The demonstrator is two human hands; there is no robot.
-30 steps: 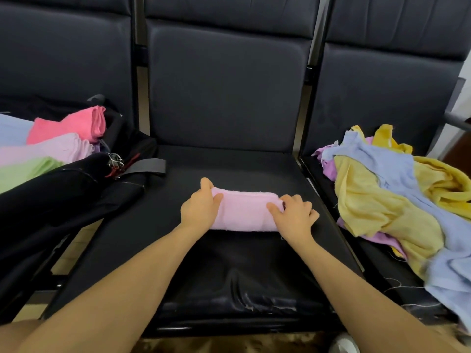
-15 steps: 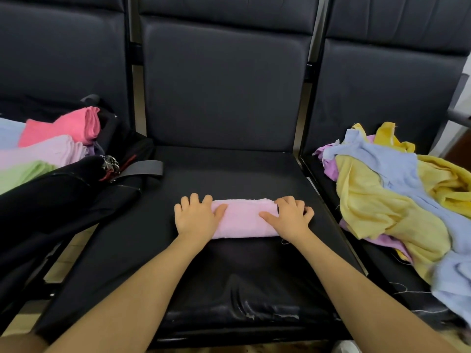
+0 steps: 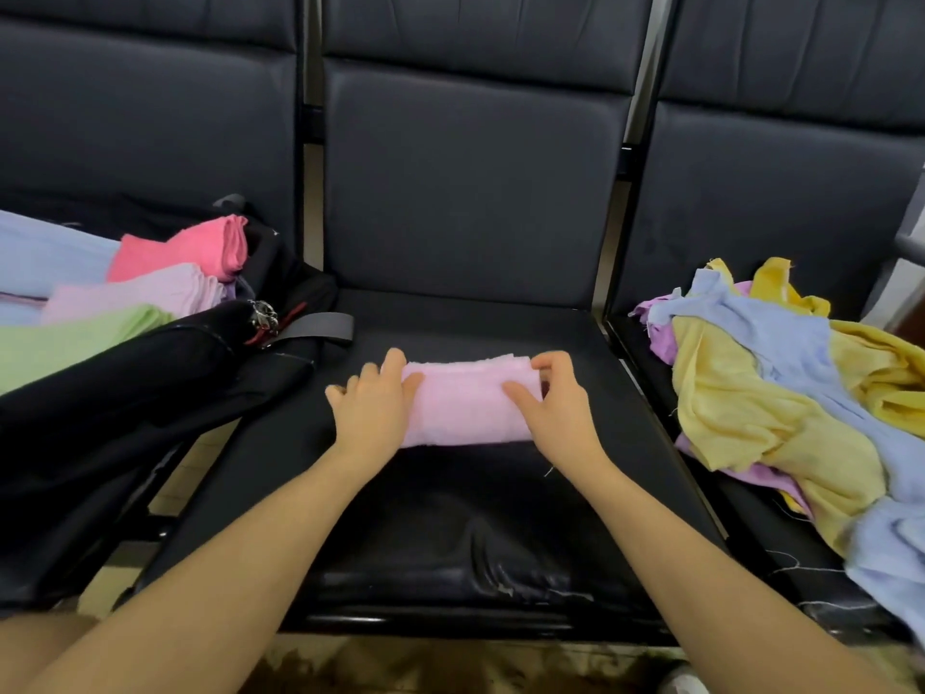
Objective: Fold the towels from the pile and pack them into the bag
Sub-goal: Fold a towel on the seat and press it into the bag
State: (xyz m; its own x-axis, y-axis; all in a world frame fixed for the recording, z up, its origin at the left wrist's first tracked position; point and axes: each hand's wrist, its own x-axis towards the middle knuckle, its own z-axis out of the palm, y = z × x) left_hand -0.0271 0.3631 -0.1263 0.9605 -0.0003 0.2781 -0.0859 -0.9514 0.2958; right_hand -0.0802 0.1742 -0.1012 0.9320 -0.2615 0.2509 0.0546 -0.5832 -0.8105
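A folded light pink towel [image 3: 463, 408] lies across the middle black seat [image 3: 450, 523]. My left hand [image 3: 373, 413] rests flat on its left end, fingers spread and thumb on the cloth. At its right end my right hand [image 3: 560, 413] has its fingers curled over the far corner and its thumb on top. An open black bag [image 3: 150, 373] on the left seat holds folded towels: coral pink [image 3: 190, 247], pale pink [image 3: 135, 293], green [image 3: 60, 343] and light blue [image 3: 45, 252]. The loose pile [image 3: 781, 393] of yellow, blue and purple towels covers the right seat.
Three black padded seats stand in a row with upright backrests [image 3: 470, 192] behind them. A grey strap [image 3: 315, 325] from the bag lies on the middle seat's left edge. Floor shows below the front edge.
Both hands lay flat on the towel's ends half a second ago. Now my right hand's fingers have curled over the far right corner, and my left hand has shifted slightly onto the left end.
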